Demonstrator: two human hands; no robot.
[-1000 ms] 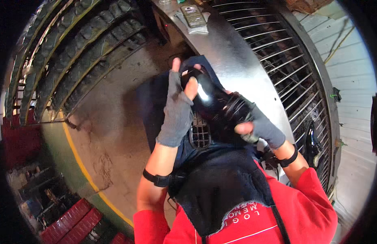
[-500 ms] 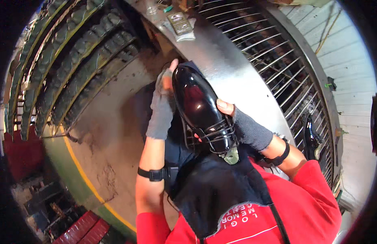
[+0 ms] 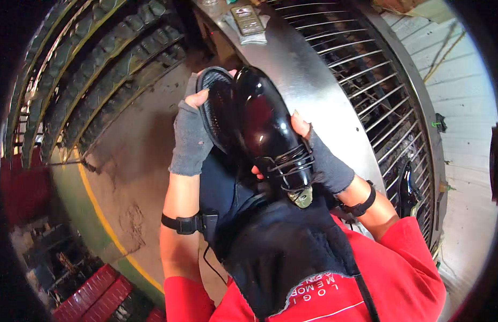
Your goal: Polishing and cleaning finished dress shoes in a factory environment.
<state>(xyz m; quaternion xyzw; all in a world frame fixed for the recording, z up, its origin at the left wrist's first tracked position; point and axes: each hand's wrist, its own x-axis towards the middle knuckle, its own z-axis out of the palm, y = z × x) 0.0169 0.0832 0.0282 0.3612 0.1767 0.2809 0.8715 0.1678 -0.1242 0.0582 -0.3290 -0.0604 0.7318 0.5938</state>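
A glossy black lace-up shoe [image 3: 262, 115], toe pointing away from me, is gripped around its heel end by my right hand [image 3: 325, 161]. The thumb rests on its right side, while some fingertips show at its left edge. A greenish block end [image 3: 301, 197] sticks out of the shoe opening. In my left hand [image 3: 191, 129] is a loose black shoe sole [image 3: 216, 104], its textured inner face turned up. The thumb presses on its rim; the other fingers are mostly hidden behind it. Sole and shoe lie side by side, their edges overlapping. Both hands wear grey fingerless gloves.
A steel bench top [image 3: 318, 91] curves along the right, beside a metal bar grille [image 3: 375, 88] with another black shoe [image 3: 407, 188] on it. A flat rectangular packet [image 3: 247, 20] lies on a cloth at the far end. Racks [image 3: 114, 59] of dark footwear-like shapes stand left.
My left hand has moved left and a little down from the toe, and the sole now shows beside the shoe. The shoe has shifted slightly, still in my right hand.
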